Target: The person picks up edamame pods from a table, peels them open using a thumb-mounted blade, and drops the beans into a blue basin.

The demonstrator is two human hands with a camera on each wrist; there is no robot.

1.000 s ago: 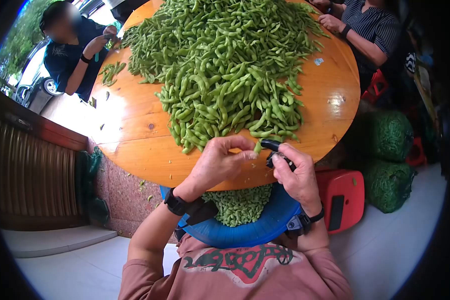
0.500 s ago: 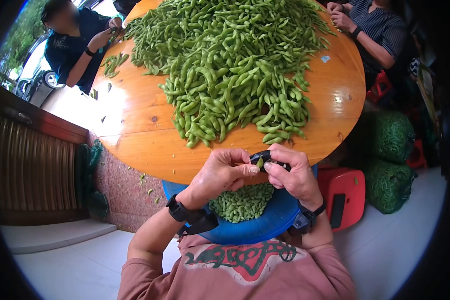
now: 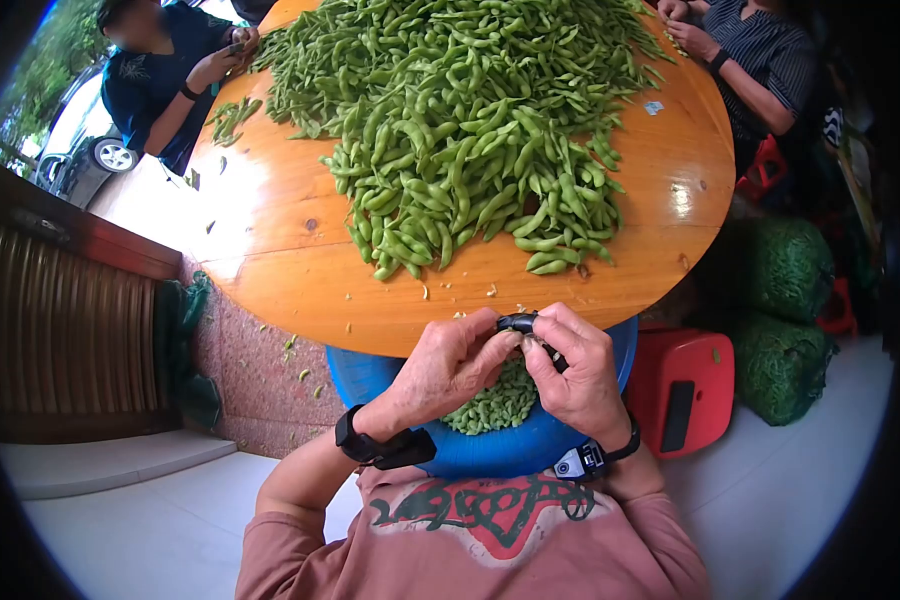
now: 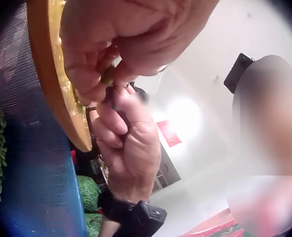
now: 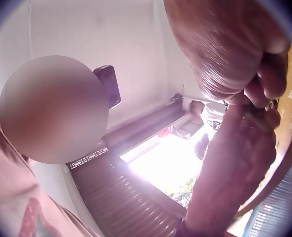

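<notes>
A large heap of green soybean pods [image 3: 440,150] covers much of the round wooden table [image 3: 270,290]. Above the blue basin [image 3: 485,456], close to the table's near edge, the two hands meet. Between thumb and fingers my left hand [image 3: 450,362] pinches a green pod [image 4: 108,75], mostly covered by the fingers. My right hand [image 3: 578,378] grips a small curved black tool [image 3: 517,322], whose end lies right at the left fingertips; the fingers hide its exact kind. Below the hands, shelled green beans [image 3: 492,408] fill part of the basin.
A red plastic stool [image 3: 710,400] stands right of the basin, with stuffed green net sacks [image 3: 782,370] beyond it. Two people sit across the table, left [image 3: 160,90] and right [image 3: 765,70], hands near the heap. Bits of pod lie on the table and floor.
The left hand has brought the pod to the black tool in the right hand, and both hands have drawn together and slightly lower over the basin. The pod is now largely hidden.
</notes>
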